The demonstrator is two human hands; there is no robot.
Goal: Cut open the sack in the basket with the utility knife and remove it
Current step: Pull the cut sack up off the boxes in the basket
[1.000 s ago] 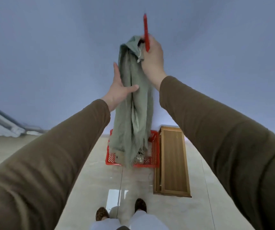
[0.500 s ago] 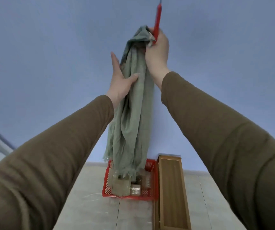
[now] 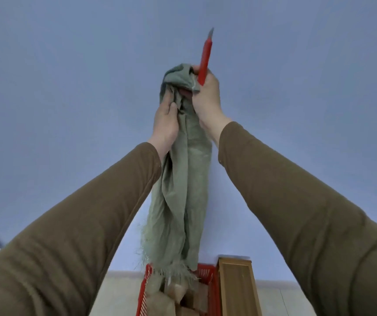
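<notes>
A grey-green woven sack (image 3: pixel 180 197) hangs limp in front of me, held high against the blue wall. My right hand (image 3: pixel 208 99) grips its bunched top together with a red utility knife (image 3: pixel 204 62), blade pointing up. My left hand (image 3: pixel 165 124) clutches the sack just below the top on its left side. The sack's frayed cut end dangles over the red plastic basket (image 3: pixel 208 283) on the floor. Brown blocks (image 3: pixel 176 290) lie inside the basket, partly hidden by the sack.
A long wooden box (image 3: pixel 237 290) lies on the floor right beside the basket's right side. Pale tiled floor (image 3: pixel 119 293) stretches left of the basket. The blue wall (image 3: pixel 69 87) fills the background.
Both hands have lifted the sack higher, so its frayed end now hangs above the basket's contents. My left hand slid up and closed on the sack near the top.
</notes>
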